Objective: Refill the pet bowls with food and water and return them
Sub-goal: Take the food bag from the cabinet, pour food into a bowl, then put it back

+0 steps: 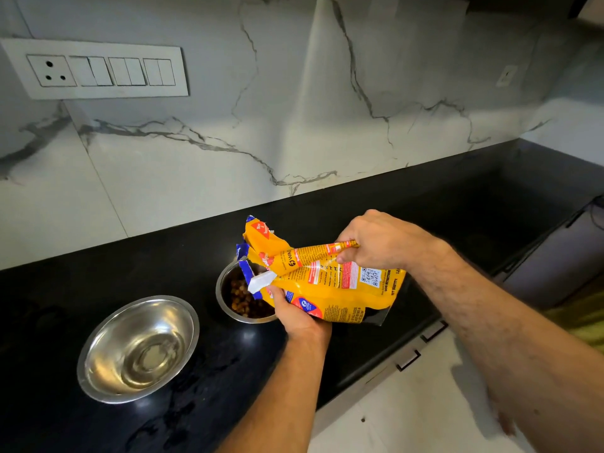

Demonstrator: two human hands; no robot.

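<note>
Your left hand (299, 317) and right hand (380, 241) both grasp the yellow food bag (330, 282), fingers curled, its mouth over the kibble bowl (242, 297); the water bowl (139, 348) sits at eight o'clock on the surface (98, 279).

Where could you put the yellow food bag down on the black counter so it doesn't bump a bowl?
Bare counter lies right of the food bowl, toward the corner, and behind both bowls along the marble wall. It is crowded where both hands hold the yellow bag; the gap to the water bowl is narrow.
</note>
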